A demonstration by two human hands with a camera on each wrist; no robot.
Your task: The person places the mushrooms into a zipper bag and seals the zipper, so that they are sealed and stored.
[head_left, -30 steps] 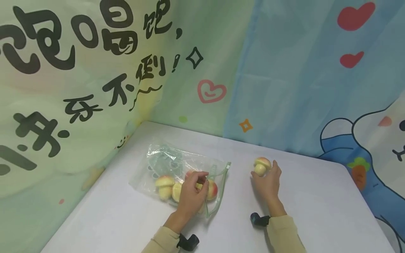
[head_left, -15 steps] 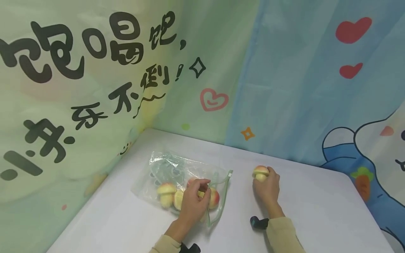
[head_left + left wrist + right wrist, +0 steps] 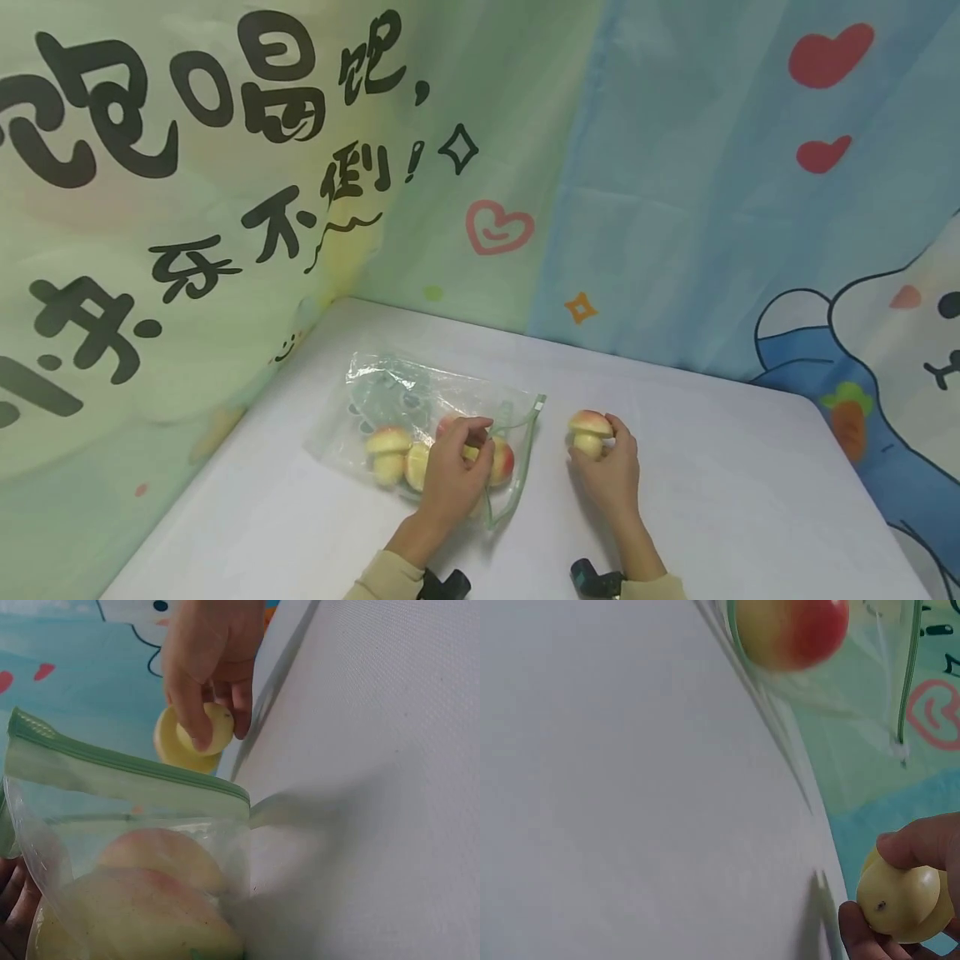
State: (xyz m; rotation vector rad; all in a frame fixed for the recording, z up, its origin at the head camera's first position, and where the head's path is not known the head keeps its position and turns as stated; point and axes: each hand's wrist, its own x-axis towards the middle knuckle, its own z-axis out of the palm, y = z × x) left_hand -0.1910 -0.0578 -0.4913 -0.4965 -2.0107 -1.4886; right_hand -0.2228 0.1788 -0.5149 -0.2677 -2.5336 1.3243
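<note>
A toy mushroom (image 3: 588, 432) with a pink-and-yellow cap is pinched by the stem in my right hand (image 3: 611, 475), just right of a clear zip bag. The stem end of this mushroom (image 3: 892, 900) faces the camera in the right wrist view. The zip bag (image 3: 457, 385) lies on the table, its green-edged mouth toward the right hand and standing apart. My left hand (image 3: 455, 471) is at the mouth with curled fingers and seems to hold the bag; the exact grip is hidden. Inside are several more toy mushrooms (image 3: 388, 457), partly covered by the left hand.
A white table (image 3: 720, 500) carries everything. Behind it and at the left hang printed cloths (image 3: 675, 208) with hearts and lettering. Each wrist wears a small black camera (image 3: 592, 577).
My right hand has taken hold of the mushroom and moved left and nearer with it, toward the bag. The left hand stays at the bag. The head view has shifted slightly.
</note>
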